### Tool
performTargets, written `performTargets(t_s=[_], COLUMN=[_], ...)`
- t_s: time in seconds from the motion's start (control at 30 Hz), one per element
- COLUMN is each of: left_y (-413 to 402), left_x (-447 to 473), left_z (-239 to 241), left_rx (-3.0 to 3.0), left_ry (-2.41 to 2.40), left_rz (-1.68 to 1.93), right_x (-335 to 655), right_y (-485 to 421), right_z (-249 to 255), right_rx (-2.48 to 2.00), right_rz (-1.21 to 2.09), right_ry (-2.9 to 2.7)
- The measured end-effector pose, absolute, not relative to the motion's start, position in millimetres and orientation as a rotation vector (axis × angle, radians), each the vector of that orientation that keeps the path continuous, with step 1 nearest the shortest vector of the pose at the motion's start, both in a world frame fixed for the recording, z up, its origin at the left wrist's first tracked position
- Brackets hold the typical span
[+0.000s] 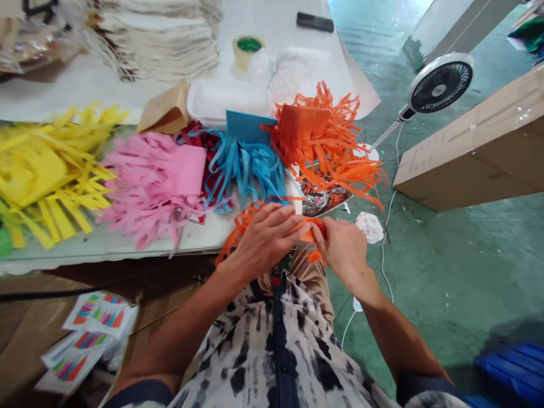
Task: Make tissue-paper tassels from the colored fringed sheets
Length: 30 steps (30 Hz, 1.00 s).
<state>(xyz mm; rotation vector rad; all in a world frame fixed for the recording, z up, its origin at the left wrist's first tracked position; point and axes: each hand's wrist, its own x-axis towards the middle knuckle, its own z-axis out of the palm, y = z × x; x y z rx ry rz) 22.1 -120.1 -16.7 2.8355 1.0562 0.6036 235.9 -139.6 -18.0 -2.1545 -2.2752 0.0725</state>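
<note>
My left hand (266,235) and my right hand (342,249) are close together just off the table's front edge, both closed on a bunch of orange paper strips (238,229) that curls out to the left of my left hand. Right behind them on the table lie fringed paper piles: orange (323,141), blue (246,158), pink (157,184) and yellow (46,175).
Farther back on the table (106,243) are a white tray (221,99), a tape roll (247,51), stacked cream cloth (161,39) and a brown paper bag (168,110). A small fan (440,85) and a cardboard box (476,147) stand on the green floor at right. Printed cards (89,334) lie lower left.
</note>
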Motion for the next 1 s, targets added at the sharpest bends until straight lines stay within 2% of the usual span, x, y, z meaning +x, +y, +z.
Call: performTargets(t_s=[0.13,0.3,0.43,0.7,0.77,0.9,1.0], left_y=[-129,-138,-143,-154,-160,-169,-167], left_x=[21,15,-6,-32,-15,22,28], left_z=[-25,-30,-28,1,4,-12,-34], left_rx=[2.753,2.711,2.714,2.555,2.59,2.786,2.776], left_ry=[1.008,1.021,1.055,1.855,1.781,1.224,1.21], left_rz=[0.521,0.609,0.692,0.754,0.786,0.684,0.665], right_x=[240,238,243,247,244,241,242], right_y=[-153,-188,-199,-190,-189,-187,-186], right_z=[-13,-25,-44,-42,-39,-34,-33], right_rx=[-2.006,-1.503,-1.46,-1.466,-1.48,-1.477,-1.484], right_rz=[-0.057,-0.077,-0.088,-0.131,-0.103,-0.098,-0.121], right_ry=[-2.187,-2.352,-2.368,-2.375,-2.392,-2.44,-2.459])
